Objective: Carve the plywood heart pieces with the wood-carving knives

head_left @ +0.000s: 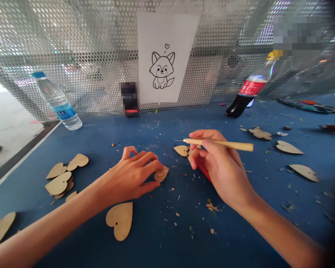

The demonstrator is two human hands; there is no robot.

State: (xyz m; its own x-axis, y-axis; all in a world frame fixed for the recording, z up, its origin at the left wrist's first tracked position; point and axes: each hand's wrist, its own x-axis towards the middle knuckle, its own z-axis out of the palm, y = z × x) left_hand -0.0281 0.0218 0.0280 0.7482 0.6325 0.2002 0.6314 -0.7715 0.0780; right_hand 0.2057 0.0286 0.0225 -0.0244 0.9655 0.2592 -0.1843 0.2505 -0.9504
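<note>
My left hand (pixel 134 173) rests on the blue table (pixel 162 230), fingers pinched on a small wooden heart piece (pixel 162 174). My right hand (pixel 217 165) is closed around a wooden-handled tool with a thin metal tip (pixel 220 143), held level and pointing left above the table. Something red (pixel 203 172) shows under that hand's palm. Another small wooden heart (pixel 182 150) lies just left of the right hand's fingers. A larger wooden heart (pixel 120 219) lies near my left forearm.
A pile of wooden hearts (pixel 63 178) lies at the left, and more hearts (pixel 289 147) at the right. A water bottle (pixel 57 100) and a cola bottle (pixel 249 89) stand by the perforated metal screen, which bears a fox drawing (pixel 162 70). Wood chips litter the table.
</note>
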